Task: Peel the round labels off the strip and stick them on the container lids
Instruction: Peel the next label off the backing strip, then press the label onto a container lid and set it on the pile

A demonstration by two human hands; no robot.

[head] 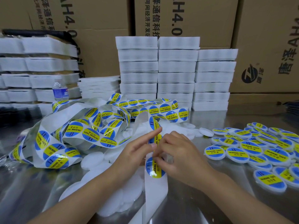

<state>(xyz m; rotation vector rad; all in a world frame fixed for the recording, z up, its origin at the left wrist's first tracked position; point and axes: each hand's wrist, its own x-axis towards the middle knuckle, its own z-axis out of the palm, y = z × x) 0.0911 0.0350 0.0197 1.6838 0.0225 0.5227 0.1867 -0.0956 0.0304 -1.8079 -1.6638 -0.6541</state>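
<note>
Spent backing of the strip (156,188) hung nearest, held taut so a label (154,168) could lift. Left hand (137,151) pinched the strip, forefinger straight along it for support; right hand (178,154) pinched the label's edge. Labelled lids (242,152) lay right of the strip — bare lids (92,159) left.

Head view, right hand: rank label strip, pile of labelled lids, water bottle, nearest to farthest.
1. label strip: held by the right hand, directly in front of the person.
2. pile of labelled lids: just to the right.
3. water bottle: far left, at the back.
</note>
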